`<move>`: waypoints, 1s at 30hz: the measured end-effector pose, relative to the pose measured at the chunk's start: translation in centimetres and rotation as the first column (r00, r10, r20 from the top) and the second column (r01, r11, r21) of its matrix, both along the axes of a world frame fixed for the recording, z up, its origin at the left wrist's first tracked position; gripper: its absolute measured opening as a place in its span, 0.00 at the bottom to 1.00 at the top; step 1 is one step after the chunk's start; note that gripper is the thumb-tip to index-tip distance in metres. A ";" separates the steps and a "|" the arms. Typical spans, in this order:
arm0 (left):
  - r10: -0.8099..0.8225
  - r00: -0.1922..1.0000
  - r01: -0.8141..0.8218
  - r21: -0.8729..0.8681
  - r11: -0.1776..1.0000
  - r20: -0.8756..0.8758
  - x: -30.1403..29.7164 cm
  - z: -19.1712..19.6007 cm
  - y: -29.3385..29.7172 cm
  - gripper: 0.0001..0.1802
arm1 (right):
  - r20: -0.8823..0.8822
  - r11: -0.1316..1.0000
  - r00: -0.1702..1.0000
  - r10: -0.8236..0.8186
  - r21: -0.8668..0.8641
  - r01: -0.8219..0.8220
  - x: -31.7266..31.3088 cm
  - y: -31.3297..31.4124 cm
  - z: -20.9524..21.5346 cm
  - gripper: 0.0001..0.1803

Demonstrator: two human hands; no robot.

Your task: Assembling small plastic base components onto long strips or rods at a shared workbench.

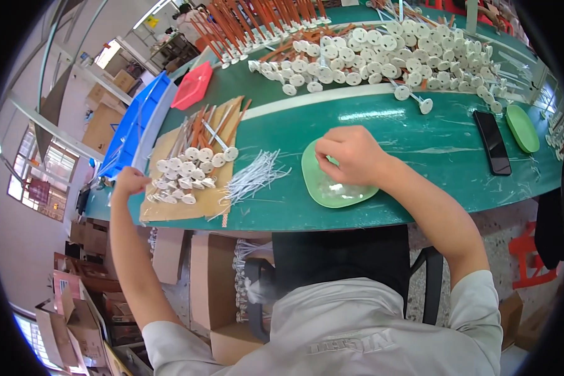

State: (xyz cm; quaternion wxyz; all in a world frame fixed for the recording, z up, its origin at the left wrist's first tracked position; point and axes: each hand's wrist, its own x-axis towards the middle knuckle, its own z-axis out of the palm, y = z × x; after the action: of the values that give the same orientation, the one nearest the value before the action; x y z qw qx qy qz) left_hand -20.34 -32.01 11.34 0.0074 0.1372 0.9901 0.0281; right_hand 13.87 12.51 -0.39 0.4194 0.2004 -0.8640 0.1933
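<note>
Green dish (338,199) under the curled right hand (349,155), left hand (130,181) at the cardboard's (208,211) edge; both grips' hold unclear.

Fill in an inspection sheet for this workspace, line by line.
Surface: green tabletop, glossy, with pale streaks.
Job's things: white disc-headed pieces on a cardboard sheet; thin white strips piled beside them; green dish, contents unclear.
Clutter: black phone and second green dish at right; large heap of disc-headed pieces at the far side; red tray.
Hands: left hand at the sheet's left edge; right hand over the nearer dish, fingers curled; grip unclear for both.
Cables: nothing seen.
Surroundings: blue bin, cardboard boxes, red stool.
</note>
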 end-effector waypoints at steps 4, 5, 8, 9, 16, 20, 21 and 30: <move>0.107 0.994 -0.107 -0.009 0.994 -0.007 -2.1 -3.3 -2.6 0.15 | -0.039 0.999 0.998 -0.039 -0.029 0.038 0.1 -0.4 0.5 0.07; 0.123 0.992 -0.122 -0.031 0.992 0.025 -2.5 -3.8 -3.1 0.15 | -0.047 0.999 0.998 -0.047 -0.028 0.046 0.0 -0.5 0.5 0.07; 0.221 0.967 -0.198 -0.172 0.965 0.127 -3.4 -2.7 -0.9 0.20 | -0.069 0.992 0.992 -0.110 -0.074 0.104 0.2 -0.2 0.3 0.07; 0.329 0.928 -0.270 -0.294 0.917 0.175 -3.8 -2.2 0.8 0.25 | -0.082 0.990 0.990 -0.115 -0.095 0.107 0.3 0.0 0.1 0.07; -0.174 0.957 0.057 -0.442 0.895 -0.230 -4.4 3.4 16.6 0.24 | -0.196 0.981 0.971 -0.137 -0.160 0.106 0.0 -0.6 0.8 0.15; -0.433 0.876 0.337 -0.372 0.865 -0.212 -5.3 1.2 29.5 0.22 | -0.182 0.985 0.976 -0.121 -0.147 0.095 -0.4 -0.3 0.9 0.17; -0.445 0.876 0.370 -0.332 0.868 -0.186 -4.0 0.3 33.2 0.21 | -0.174 0.983 0.976 -0.130 -0.154 0.104 -0.4 0.2 0.6 0.16; -0.607 0.725 0.631 -0.039 0.775 -0.324 -1.1 -3.6 47.8 0.18 | -0.129 0.991 0.986 -0.108 -0.090 0.096 -0.3 1.0 0.6 0.16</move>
State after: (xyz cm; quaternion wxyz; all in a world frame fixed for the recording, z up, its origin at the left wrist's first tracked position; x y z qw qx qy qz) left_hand -21.44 15.81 7.77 -0.1485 0.4624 0.8733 0.0383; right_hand 13.57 13.54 0.23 0.4936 0.1506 -0.8343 0.1937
